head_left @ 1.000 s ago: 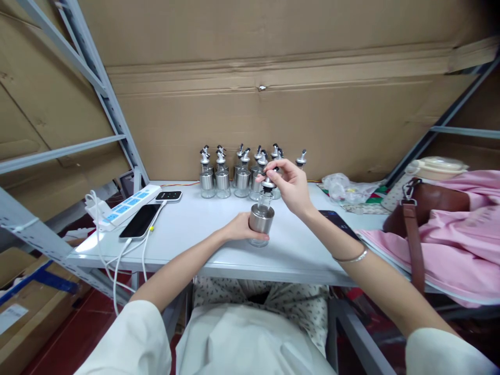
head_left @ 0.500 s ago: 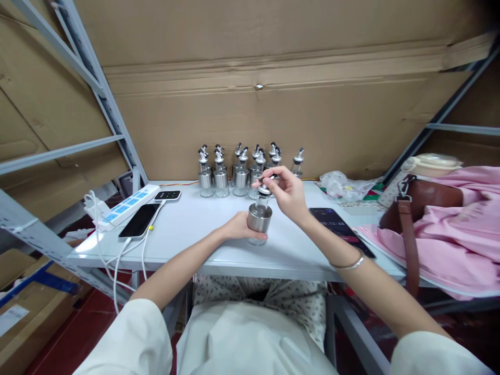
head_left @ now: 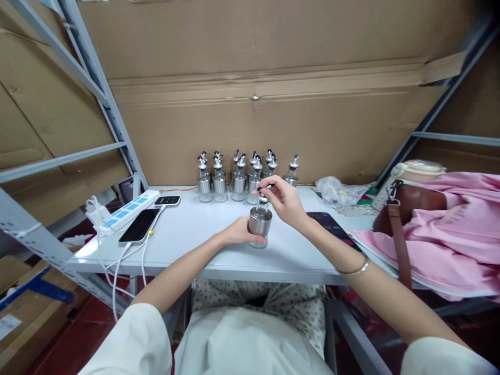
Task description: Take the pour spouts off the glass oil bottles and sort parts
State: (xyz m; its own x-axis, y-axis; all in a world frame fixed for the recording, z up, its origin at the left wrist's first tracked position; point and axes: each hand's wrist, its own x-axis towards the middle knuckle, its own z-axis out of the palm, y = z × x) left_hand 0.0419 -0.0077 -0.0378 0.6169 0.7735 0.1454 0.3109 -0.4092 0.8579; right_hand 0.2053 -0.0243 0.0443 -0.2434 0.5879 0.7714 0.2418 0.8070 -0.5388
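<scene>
An oil bottle [head_left: 260,221] of glass with a steel sleeve stands upright near the front of the table. My left hand [head_left: 240,230] is wrapped round its lower body from the left. Above it, my right hand [head_left: 284,199] pinches the bottle's pour spout [head_left: 264,196] at the dark tip, with fingers and thumb together. Part of the spout is hidden behind those fingers. Behind my hands, several similar oil bottles [head_left: 220,182] with black-tipped spouts stand in pairs along the cardboard. One bottle [head_left: 291,172] stands by itself at the right end.
On the left lie a power strip [head_left: 130,208], a phone [head_left: 139,225] with white cables and a small black device [head_left: 167,200]. To the right are another phone [head_left: 332,227], a plastic bag [head_left: 339,190], a brown bag [head_left: 414,208] and pink cloth [head_left: 464,229]. Cardboard [head_left: 273,120] walls the back.
The view has shifted slightly. Both hands stay on the same bottle, and my right fingers remain at its spout with little visible movement.
</scene>
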